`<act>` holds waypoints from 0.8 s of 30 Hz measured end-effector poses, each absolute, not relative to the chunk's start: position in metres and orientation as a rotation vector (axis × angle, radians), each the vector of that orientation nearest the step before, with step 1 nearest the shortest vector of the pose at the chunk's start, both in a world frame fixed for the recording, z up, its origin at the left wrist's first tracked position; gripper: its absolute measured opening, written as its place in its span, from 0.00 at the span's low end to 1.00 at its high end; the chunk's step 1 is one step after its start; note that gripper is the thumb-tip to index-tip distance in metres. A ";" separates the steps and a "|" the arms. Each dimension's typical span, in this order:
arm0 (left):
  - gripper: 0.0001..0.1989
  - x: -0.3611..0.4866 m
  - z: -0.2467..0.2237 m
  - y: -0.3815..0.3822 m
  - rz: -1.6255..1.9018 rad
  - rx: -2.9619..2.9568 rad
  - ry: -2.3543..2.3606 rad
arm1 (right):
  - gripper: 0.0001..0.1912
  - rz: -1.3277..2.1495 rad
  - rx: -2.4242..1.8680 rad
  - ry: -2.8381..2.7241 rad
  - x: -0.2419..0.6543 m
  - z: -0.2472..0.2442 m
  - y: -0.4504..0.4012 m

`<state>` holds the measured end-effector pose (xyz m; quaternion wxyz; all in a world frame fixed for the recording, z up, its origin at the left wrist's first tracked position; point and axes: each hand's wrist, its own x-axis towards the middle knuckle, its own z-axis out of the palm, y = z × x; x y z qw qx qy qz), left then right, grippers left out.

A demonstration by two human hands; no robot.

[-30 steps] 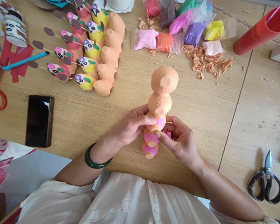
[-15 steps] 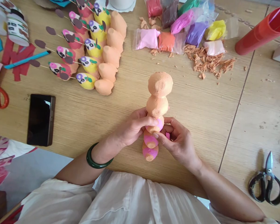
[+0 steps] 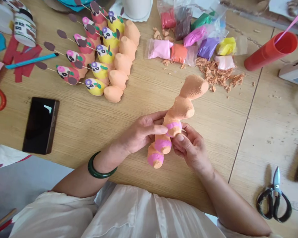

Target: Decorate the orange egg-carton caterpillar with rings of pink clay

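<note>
An orange lumpy strip of joined bumps [image 3: 180,107] is held over the table, tilted with its far end to the right. Pink bands wrap its three nearest bumps; the two farthest are plain orange. My left hand [image 3: 145,132] grips the strip's left side, thumb on top by the third bump. On the other side my right hand [image 3: 191,143] pinches the same bump, its thumb at the lower edge of the pink band. The right hand's curled fingers are partly hidden behind the strip.
Painted bump rows [image 3: 99,62] with sticks stand at the upper left. Behind are bagged coloured clays [image 3: 178,52] and orange crumbs [image 3: 217,74]. A red cup [image 3: 265,54] leans at upper right. A phone [image 3: 41,125] lies left, black-handled scissors [image 3: 274,198] lower right, and a blue pen [image 3: 31,61] upper left.
The strip has turned, its far end swinging right and its near end slightly left. The pink lump seen by my right fingers is no longer visible. The whole view has shifted slightly.
</note>
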<state>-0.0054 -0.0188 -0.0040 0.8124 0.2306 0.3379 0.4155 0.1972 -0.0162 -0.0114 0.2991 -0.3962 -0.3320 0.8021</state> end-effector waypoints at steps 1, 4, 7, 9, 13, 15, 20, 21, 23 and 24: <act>0.20 -0.006 -0.004 -0.020 0.891 0.508 0.734 | 0.24 2.133 -1.054 -0.883 0.198 -0.012 -0.016; 0.26 -0.006 -0.004 -0.023 0.930 0.554 0.783 | 0.26 2.134 -1.060 -0.901 0.199 -0.013 -0.017; 0.28 -0.004 -0.003 -0.025 0.968 0.599 0.786 | 0.27 2.114 -1.055 -0.917 0.200 -0.014 -0.017; 0.25 -0.004 -0.003 -0.024 0.975 0.618 0.744 | 0.27 2.107 -1.065 -0.925 0.200 -0.014 -0.017; 0.19 -0.005 -0.005 -0.023 0.985 0.621 0.710 | 0.25 2.129 -1.046 -0.928 0.199 -0.014 -0.017; 0.20 -0.006 -0.005 -0.024 0.992 0.638 0.738 | 0.24 2.130 -1.034 -0.941 0.199 -0.015 -0.018; 0.24 -0.009 -0.004 -0.025 0.952 0.661 0.756 | 0.25 2.117 -1.035 -0.982 0.199 -0.016 -0.019; 0.23 -0.009 -0.003 -0.024 0.942 0.658 0.746 | 0.25 2.114 -1.034 -0.985 0.199 -0.015 -0.019; 0.21 -0.009 -0.002 -0.023 0.935 0.645 0.742 | 0.25 2.098 -1.046 -1.003 0.199 -0.013 -0.019; 0.20 -0.009 -0.002 -0.022 0.935 0.638 0.749 | 0.25 2.088 -1.058 -1.016 0.198 -0.012 -0.019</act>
